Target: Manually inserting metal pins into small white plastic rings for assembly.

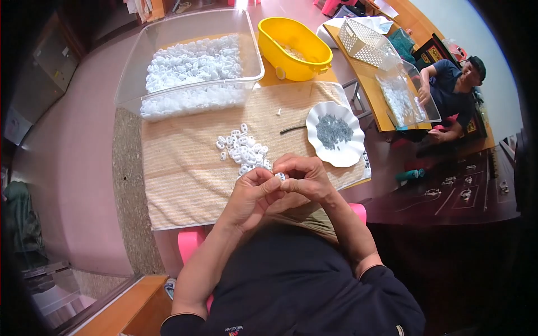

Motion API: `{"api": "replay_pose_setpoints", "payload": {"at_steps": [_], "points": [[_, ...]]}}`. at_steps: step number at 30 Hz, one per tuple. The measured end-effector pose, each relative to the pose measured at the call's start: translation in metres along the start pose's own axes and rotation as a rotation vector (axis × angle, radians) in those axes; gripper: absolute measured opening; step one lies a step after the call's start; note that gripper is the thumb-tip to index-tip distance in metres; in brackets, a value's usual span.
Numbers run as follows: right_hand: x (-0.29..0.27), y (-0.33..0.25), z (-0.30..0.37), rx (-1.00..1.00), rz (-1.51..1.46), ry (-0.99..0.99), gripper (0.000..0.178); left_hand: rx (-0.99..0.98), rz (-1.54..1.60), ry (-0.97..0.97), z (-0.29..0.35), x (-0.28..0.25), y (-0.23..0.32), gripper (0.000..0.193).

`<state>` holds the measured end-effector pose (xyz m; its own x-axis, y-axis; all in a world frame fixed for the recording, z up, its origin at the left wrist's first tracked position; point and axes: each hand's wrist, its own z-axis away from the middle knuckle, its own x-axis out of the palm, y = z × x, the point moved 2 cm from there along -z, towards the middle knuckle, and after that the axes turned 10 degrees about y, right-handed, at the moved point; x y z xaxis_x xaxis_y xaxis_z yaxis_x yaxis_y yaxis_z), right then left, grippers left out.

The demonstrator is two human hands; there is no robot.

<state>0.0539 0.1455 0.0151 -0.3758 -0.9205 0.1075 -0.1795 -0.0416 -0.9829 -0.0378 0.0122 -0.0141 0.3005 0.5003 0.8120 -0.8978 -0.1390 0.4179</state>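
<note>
Between the fingertips of both hands is a small white plastic piece, oval with openings in it. My left hand pinches it from the left, and my right hand closes on it from the right. Just beyond my fingers lies a loose pile of similar white plastic pieces on the striped towel. To the right, a white scalloped plate holds many small grey pin-like parts. A thin black stick-like tool rests against the plate's left rim.
A large clear tub full of white pieces stands at the far left of the table. Beside it is a yellow tub with small contents. At another table on the right, a person sits by a clear bin and a white basket.
</note>
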Motion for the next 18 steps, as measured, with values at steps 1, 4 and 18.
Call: {"api": "replay_pose_setpoints", "payload": {"at_steps": [1, 4, 18], "points": [[0.001, -0.001, 0.0, -0.006, 0.014, 0.015, 0.022, -0.015, -0.004, 0.0, 0.0, -0.001, 0.0, 0.006], [0.0, 0.0, 0.0, 0.041, -0.031, 0.043, 0.017, -0.011, -0.005, -0.008, 0.001, 0.0, 0.001, 0.007], [-0.045, -0.064, -0.07, -0.477, 0.476, 0.6, 0.013, 0.09, -0.088, 0.032, 0.0, 0.002, 0.0, 0.009]]}}
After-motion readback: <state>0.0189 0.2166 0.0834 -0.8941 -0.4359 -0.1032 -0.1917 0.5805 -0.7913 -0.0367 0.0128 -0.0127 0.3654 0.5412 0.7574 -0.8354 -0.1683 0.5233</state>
